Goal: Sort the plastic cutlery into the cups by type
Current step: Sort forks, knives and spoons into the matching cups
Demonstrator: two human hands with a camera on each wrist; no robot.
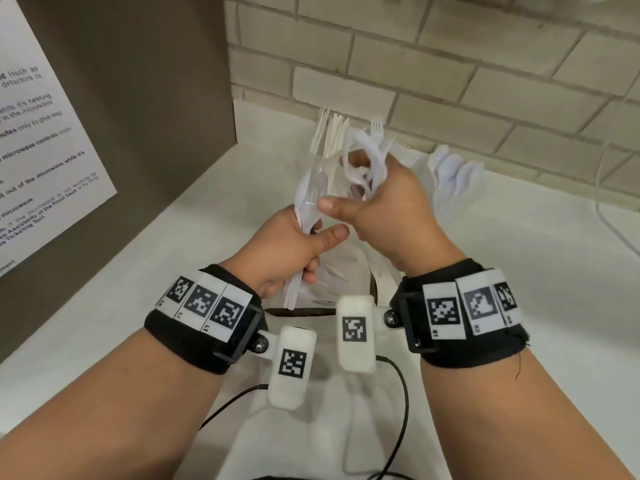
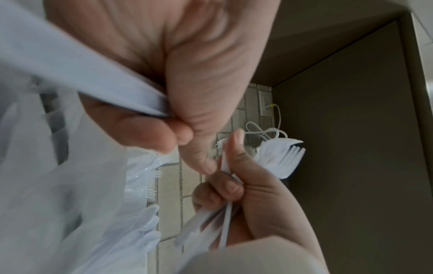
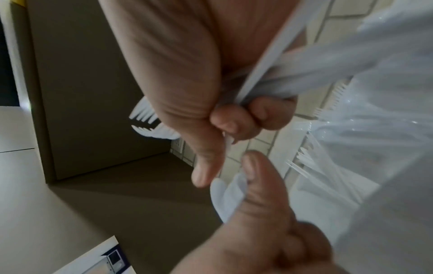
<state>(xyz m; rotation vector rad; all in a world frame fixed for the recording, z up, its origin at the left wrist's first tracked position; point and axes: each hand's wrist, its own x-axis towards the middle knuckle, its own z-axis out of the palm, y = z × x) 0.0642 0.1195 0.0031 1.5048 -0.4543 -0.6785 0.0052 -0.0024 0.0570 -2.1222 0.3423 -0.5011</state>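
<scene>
Cutlery (image 1: 363,164) bunched in both fists above the counter (image 1: 519,271)

Thin white plastic, judged light, springy and slick; best pinched by the handles, as now: left hand (image 1: 294,251) curls round one bundle, right hand (image 1: 388,202) clamps another. Clear cups (image 1: 450,174) wait by the tiled wall (image 1: 450,64). Notice (image 1: 45,133) reads "microwave", "Front Desk"

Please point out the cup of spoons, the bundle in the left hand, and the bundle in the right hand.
cup of spoons (image 1: 457,174): head view, on the spoon bowls.
left-hand bundle (image 1: 308,199): head view, on its upper ends.
right-hand bundle (image 1: 367,157): head view, above the fingers.
</scene>
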